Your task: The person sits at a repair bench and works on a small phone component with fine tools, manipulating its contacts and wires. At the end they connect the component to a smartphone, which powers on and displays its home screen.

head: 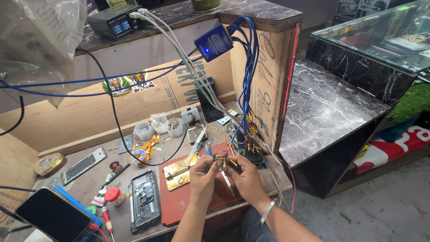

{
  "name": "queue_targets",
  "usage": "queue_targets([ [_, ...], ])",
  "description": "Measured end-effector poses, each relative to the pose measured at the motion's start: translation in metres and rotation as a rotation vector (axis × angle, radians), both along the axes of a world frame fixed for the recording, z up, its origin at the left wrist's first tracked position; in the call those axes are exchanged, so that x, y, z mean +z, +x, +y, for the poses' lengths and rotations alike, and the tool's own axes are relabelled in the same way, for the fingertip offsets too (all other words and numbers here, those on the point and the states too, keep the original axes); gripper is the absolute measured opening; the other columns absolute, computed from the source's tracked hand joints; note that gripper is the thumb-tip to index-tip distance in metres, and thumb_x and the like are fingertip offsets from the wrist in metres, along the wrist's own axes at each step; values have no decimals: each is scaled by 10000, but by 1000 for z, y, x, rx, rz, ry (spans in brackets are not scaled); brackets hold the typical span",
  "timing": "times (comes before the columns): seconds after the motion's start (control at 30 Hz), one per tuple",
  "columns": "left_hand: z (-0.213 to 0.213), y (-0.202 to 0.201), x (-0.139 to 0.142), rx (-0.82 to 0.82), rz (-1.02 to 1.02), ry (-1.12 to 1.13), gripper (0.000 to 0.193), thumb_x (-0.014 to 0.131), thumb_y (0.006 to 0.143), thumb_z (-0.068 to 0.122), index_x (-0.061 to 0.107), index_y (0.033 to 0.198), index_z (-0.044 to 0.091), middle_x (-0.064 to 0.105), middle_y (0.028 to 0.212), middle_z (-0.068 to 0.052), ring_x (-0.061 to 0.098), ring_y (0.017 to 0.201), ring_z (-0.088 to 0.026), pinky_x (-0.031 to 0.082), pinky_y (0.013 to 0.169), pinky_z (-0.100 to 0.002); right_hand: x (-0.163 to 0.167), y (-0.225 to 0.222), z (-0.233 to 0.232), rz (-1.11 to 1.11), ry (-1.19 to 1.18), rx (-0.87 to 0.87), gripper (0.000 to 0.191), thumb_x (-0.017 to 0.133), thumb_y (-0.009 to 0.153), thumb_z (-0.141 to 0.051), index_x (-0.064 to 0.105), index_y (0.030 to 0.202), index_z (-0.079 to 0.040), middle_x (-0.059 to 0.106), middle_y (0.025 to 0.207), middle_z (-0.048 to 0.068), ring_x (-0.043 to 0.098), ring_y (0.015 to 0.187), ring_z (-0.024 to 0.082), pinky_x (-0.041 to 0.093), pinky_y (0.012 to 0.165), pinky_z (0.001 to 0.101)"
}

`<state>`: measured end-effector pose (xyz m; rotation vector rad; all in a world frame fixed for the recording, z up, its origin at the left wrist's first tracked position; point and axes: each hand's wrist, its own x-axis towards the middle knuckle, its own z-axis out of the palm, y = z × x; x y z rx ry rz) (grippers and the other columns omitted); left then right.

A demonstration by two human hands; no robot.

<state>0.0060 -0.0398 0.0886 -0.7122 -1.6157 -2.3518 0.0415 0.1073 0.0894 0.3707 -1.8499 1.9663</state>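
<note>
A person is sitting at a cluttered wooden workbench [89,175], seen from above. Both hands are meeting over a red rubbery work mat [179,204] at the near edge of the bench. The left hand [202,174] and the right hand [245,175] are each pinching, between thumb and fingertips, a small bundle of connector leads [221,157] with yellow and red tips, held just above the mat. The right wrist is wearing a thin metal bangle [268,210].

The leads are running up into a thick bunch of blue cables [247,76] that is hanging from a small blue box with a glowing light [213,42], far and above the hands.

Three small round translucent plastic cups [159,126] are standing in a row on the far part of the bench; their contents are too small to make out. A flat round gold-coloured tin [48,163] is lying closed at the far left.

On the mat, just left of the hands, a brass-coloured metal holder plate [177,175] is lying flat. Further left, an opened phone [145,199] is showing its dark inner frame, near a small bottle with a red cap [114,195]. A dark-screened phone [53,215] is resting at the near left corner. To the right, a counter of dark veined marble [331,112] is standing.
</note>
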Motion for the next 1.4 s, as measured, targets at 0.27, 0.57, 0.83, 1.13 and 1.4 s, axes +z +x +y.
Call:
queue_targets([
  [0.27, -1, 0, -2, -6, -16, 19, 31, 722, 925, -20, 717, 907, -45, 646, 905, -47, 649, 827, -111, 519, 765, -257, -2, 2, -1, -14, -4, -7, 220, 761, 911, -106, 711, 1094, 6, 685, 933, 9, 601, 820, 46, 532, 703, 239],
  [0.57, 0, 1, 7, 29, -51, -31, 59, 732, 938, 28, 743, 935, -30, 656, 877, -26, 637, 807, -91, 509, 737, -250, 2, -1, -5, -37, -112, 54, 196, 724, 924, -73, 700, 1107, -7, 714, 934, 1, 640, 844, 37, 546, 727, 228],
  [0.83, -1, 6, 21, -19, -117, 7, 91, 745, 908, 27, 736, 982, -24, 720, 888, -37, 674, 811, -93, 547, 758, -260, 9, 1, -4, -75, -93, 56, 195, 705, 928, -96, 703, 1099, -2, 757, 919, 19, 698, 849, 53, 573, 743, 227],
  [1.13, -2, 10, 23, -23, -81, 10, 82, 753, 928, 53, 737, 940, -26, 703, 861, -35, 675, 788, -102, 538, 744, -261, 12, 3, -4, -68, -70, 43, 201, 716, 931, -98, 709, 1105, 2, 757, 920, 30, 685, 838, 61, 563, 730, 236],
  [1.4, -2, 13, 28, -26, -86, 14, 87, 761, 916, 68, 740, 925, -16, 701, 851, -24, 669, 789, -97, 524, 746, -255, 15, 5, -4, -98, -110, 61, 207, 713, 926, -97, 702, 1108, -1, 759, 929, 26, 698, 851, 64, 572, 740, 237],
])
